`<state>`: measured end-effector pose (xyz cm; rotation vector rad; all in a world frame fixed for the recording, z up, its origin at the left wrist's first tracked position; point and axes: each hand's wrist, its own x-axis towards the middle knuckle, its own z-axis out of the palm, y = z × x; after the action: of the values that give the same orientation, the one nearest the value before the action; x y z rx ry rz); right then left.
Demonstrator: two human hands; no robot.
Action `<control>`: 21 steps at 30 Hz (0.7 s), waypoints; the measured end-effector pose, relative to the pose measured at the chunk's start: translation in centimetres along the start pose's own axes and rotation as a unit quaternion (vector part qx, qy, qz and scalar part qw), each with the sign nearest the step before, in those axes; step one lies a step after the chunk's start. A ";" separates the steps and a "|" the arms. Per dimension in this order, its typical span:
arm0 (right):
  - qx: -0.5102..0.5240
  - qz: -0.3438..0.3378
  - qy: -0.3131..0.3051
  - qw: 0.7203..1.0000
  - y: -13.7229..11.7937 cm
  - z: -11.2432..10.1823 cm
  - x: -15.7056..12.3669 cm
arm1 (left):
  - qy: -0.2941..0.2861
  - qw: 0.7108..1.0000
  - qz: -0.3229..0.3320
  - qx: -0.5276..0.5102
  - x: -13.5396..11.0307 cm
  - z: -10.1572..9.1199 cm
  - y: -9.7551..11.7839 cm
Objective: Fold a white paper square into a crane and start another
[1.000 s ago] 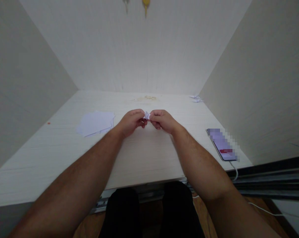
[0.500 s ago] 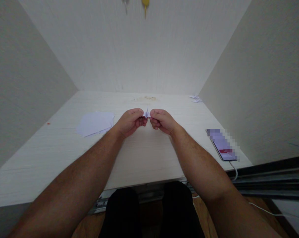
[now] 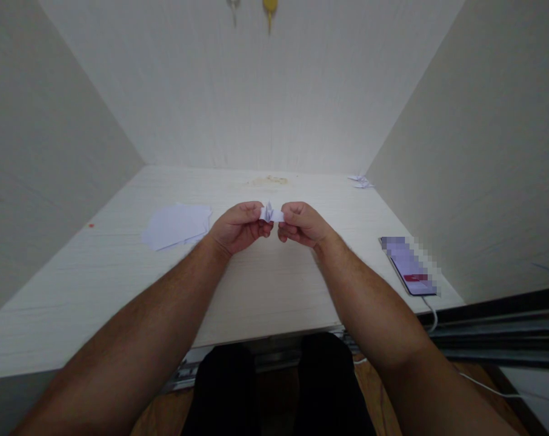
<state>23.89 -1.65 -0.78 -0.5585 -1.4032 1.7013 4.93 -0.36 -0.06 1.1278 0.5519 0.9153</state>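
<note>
Between my hands, above the middle of the white table, is a small folded white paper (image 3: pixel 269 214) with pointed folds standing up at its centre. My left hand (image 3: pixel 243 224) pinches its left end between thumb and fingers. On the other side, my right hand (image 3: pixel 302 223) is closed on the right end, thumb on top. The fingers of both hands curl beneath, and the paper's ends are hidden under the thumbs.
Several loose white sheets (image 3: pixel 177 227) lie on the table (image 3: pixel 265 290) at the left. Folded white paper pieces (image 3: pixel 360 181) rest in the far right corner. A phone (image 3: pixel 406 266) with a white cable lies at the right. Walls enclose the back and both sides.
My right hand has shifted slightly right, away from my left. More of the folded paper now shows between them, its right part spread flatter.
</note>
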 end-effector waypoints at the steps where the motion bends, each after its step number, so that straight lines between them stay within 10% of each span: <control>1: 0.000 -0.001 0.003 1.000 0.1 -0.1 0.0 | 0.003 1.000 0.002 0.006 0.0 0.0 0.0; 12: -0.133 -0.088 0.338 0.927 1.0 0.1 2.2 | 0.161 0.985 0.057 0.028 1.3 0.2 -0.8; 21: -0.320 -0.105 0.348 0.875 2.0 0.5 2.2 | 0.217 0.957 0.081 0.177 1.5 0.7 -1.8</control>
<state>21.67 -0.23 -2.14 -1.1928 -1.3762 0.6903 6.88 0.25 -1.40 1.3113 1.0245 1.2531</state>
